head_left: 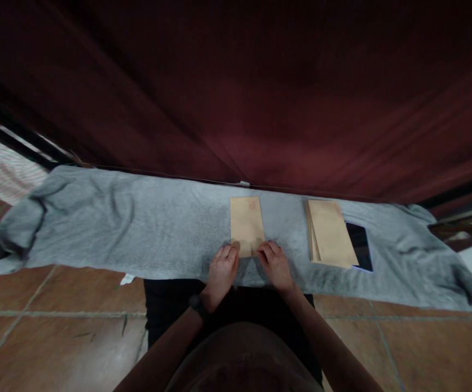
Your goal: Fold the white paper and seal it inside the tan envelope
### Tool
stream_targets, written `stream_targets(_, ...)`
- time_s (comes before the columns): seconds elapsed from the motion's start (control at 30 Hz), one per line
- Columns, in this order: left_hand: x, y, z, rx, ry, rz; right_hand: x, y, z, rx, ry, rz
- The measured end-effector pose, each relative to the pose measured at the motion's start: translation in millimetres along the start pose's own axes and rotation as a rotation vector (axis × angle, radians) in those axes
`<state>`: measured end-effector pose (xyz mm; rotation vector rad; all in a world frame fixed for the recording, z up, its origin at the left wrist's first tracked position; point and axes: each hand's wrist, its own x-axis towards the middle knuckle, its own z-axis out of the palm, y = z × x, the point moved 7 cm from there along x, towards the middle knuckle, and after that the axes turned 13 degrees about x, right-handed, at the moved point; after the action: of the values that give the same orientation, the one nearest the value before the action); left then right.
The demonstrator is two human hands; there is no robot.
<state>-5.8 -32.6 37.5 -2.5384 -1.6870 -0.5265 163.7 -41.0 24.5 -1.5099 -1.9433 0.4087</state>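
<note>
A brown paper envelope (246, 220) lies on the grey cloth in front of me, with a small red print near its far right corner. My left hand (223, 265) is at its near left corner, fingers closed on the edge. At the near right side, my right hand (275, 264) pinches the same edge with thumb and fingers together. The fingertips are small in the picture, and part of the near edge is hidden by them. To the right lies a stack of similar brown envelopes (331, 231), slightly fanned out.
A dark-screened phone (359, 246) lies partly under the stack's right side. The grey cloth (158, 223) covers a long narrow surface, backed by a dark red upright panel (236, 109). Below is a tiled floor (76, 337), with a white scrap (127, 279) by the cloth's near edge.
</note>
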Motion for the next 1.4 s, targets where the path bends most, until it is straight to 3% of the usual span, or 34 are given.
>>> stream_targets(0.17, -1, 1, 3.4, 0.022, -0.048, 0.01, -6, -23, 4, -0.005, 0.012, -0.02)
stream_targets(0.3, -8, 4, 5.1, 0.043, -0.114, 0.072, -23, -60, 27, 0.085, -0.085, -0.11)
stream_targets(0.4, -18, 4, 7.3, 0.064, -0.146, 0.115, -33, -70, 36, 0.024, -0.095, -0.091)
stream_targets(0.53, -27, 4, 8.2, 0.094, -0.135, 0.138, -36, -62, 33, -0.02, -0.102, -0.08)
stream_targets(0.9, -28, 8, -3.0, 0.096, -0.045, 0.126, -38, -17, -8, -0.103, -0.086, -0.037)
stream_targets(1.0, -25, 19, -3.0, 0.107, -0.053, 0.122, -40, -13, -11, -0.117, -0.09, -0.024)
stream_targets(1.23, -21, 65, 13.3, 0.076, -0.13, 0.223, -44, -15, -6, -0.149, -0.063, -0.039)
stream_targets(1.4, -22, 61, 14.5, 0.089, -0.124, 0.213, -45, -14, -5, -0.161, -0.074, -0.06)
